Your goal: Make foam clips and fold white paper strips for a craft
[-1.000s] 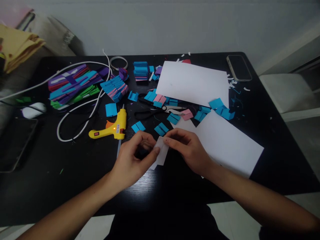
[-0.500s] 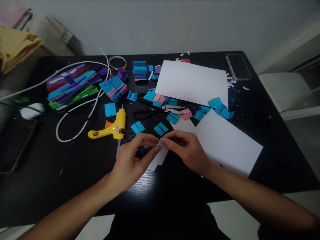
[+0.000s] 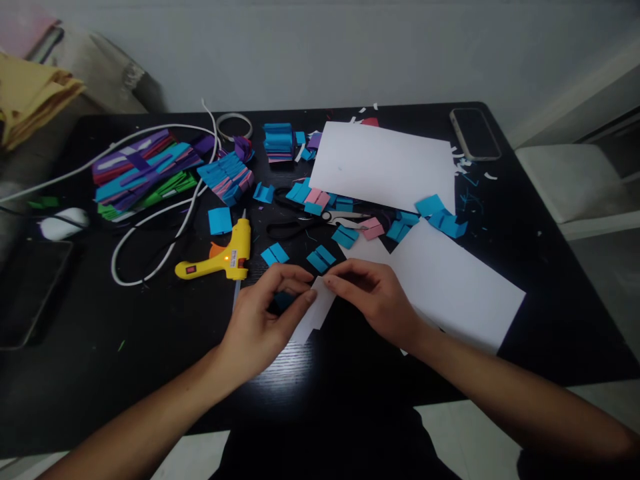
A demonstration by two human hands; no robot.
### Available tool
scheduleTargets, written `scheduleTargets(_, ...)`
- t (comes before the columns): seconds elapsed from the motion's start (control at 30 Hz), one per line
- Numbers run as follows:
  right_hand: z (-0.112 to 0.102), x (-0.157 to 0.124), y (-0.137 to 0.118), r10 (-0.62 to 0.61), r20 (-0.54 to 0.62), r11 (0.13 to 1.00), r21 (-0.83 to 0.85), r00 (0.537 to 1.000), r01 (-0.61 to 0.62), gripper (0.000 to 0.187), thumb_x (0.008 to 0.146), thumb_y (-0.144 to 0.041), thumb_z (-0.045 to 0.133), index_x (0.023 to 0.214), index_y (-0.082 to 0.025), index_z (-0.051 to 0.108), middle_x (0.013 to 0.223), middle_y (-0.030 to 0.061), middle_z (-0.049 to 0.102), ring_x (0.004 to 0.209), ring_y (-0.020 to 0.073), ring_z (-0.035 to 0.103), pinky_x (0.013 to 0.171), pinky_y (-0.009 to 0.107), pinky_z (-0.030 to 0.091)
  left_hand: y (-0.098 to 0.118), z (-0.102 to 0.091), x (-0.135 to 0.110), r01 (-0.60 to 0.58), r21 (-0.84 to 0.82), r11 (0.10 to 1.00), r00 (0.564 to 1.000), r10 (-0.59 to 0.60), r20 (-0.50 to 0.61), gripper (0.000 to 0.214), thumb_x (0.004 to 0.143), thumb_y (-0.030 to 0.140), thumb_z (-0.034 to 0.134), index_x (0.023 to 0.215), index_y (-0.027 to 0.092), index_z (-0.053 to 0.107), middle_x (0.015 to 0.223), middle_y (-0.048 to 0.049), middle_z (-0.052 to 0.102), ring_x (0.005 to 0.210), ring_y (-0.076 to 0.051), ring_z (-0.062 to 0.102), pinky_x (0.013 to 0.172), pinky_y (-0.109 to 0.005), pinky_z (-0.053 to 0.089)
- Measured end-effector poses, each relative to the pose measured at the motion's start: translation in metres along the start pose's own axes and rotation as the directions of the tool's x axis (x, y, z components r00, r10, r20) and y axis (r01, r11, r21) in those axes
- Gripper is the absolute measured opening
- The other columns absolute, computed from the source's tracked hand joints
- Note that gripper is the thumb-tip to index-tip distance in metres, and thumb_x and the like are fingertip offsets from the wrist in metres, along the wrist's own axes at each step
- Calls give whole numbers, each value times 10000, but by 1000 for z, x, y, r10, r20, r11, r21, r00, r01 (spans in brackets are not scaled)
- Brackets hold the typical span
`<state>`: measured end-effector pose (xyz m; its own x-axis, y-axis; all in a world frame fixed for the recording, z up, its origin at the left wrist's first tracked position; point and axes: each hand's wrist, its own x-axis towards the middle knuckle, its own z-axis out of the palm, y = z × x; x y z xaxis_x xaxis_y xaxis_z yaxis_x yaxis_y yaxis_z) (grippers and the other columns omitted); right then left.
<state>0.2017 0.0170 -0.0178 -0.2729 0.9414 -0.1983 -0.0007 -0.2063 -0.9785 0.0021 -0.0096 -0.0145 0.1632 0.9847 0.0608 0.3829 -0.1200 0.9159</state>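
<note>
Both my hands meet over the near middle of the black table [image 3: 150,347]. My left hand [image 3: 260,320] pinches the left side of a small white paper piece [image 3: 315,313], with a blue scrap showing dimly under its fingers. From the right, my right hand [image 3: 375,293] pinches the same white piece at its top edge. The paper hangs tilted just above the tabletop. A yellow glue gun [image 3: 220,257] lies a little to the left of my left hand, its nozzle pointing toward the far side.
Two white sheets [image 3: 385,163] [image 3: 450,280] lie to the right. Black scissors [image 3: 310,223] and several folded blue and pink paper pieces [image 3: 320,257] are scattered behind my hands. Colored paper stacks [image 3: 145,170], a white cable [image 3: 150,220], a phone [image 3: 475,133] and a tablet [image 3: 25,287] ring the table.
The white piece has tilted and shifted slightly left and lower between my fingers. Both hands stayed almost in place.
</note>
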Motion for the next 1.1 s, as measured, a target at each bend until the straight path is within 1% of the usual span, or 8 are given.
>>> scheduleTargets(0.13,0,0,1,-14,-18,1000,-7,1000,13,76,877,-283,772,854,-212,782,826,2,761,778,140,693,735,262,569,1,0,1,42,-25,999,999,-41,12,179,926,240,716,1096,224,661,840,19,765,803,-125,727,602,-188,529)
scheduleTargets(0.23,2,-2,1,-29,-31,999,-20,999,29,81,886,-281,761,850,-210,778,811,-2,750,763,136,685,717,255,566,2,0,2,88,-44,995,996,-87,37,202,933,265,706,1130,226,686,839,16,766,789,-128,718,618,-201,531)
scheduleTargets(0.37,3,-3,1,-38,-30,999,-38,999,36,89,899,-288,755,864,-210,779,825,1,753,777,138,687,720,251,567,2,0,5,113,-55,992,990,-108,87,101,948,304,695,981,222,742,843,14,747,775,-119,695,693,-216,540)
scheduleTargets(0.43,4,-3,2,-35,-27,999,-40,999,34,90,897,-291,757,866,-209,779,838,4,760,792,142,692,733,253,569,1,0,5,122,-44,992,989,-118,93,130,954,327,690,908,217,740,815,17,727,744,-115,672,680,-219,525)
scheduleTargets(0.5,3,-3,2,-30,-28,999,-31,999,29,93,888,-295,765,859,-207,777,832,5,758,790,144,691,731,254,568,1,-1,4,131,-32,991,987,-127,95,156,964,344,675,896,217,734,795,20,712,719,-113,650,656,-221,507)
scheduleTargets(0.67,1,-3,2,-38,-19,999,-25,999,38,88,884,-274,754,838,-199,762,794,0,732,754,141,674,703,254,560,2,-4,3,135,-26,990,988,-133,76,169,966,336,659,871,208,715,766,21,684,691,-112,617,633,-226,484)
scheduleTargets(0.9,4,-6,3,-36,76,997,-61,996,41,83,899,-274,734,866,-201,759,826,8,741,773,152,682,706,268,555,4,-2,6,92,-36,995,992,-89,90,132,944,304,671,883,193,711,758,12,663,693,-116,608,637,-230,485)
scheduleTargets(1.1,3,-6,1,-22,76,998,-51,997,26,77,877,-264,734,837,-198,735,795,9,716,741,154,661,681,278,542,5,-5,7,79,-53,996,994,-74,83,143,943,291,667,850,191,712,731,14,645,656,-108,576,588,-218,452)
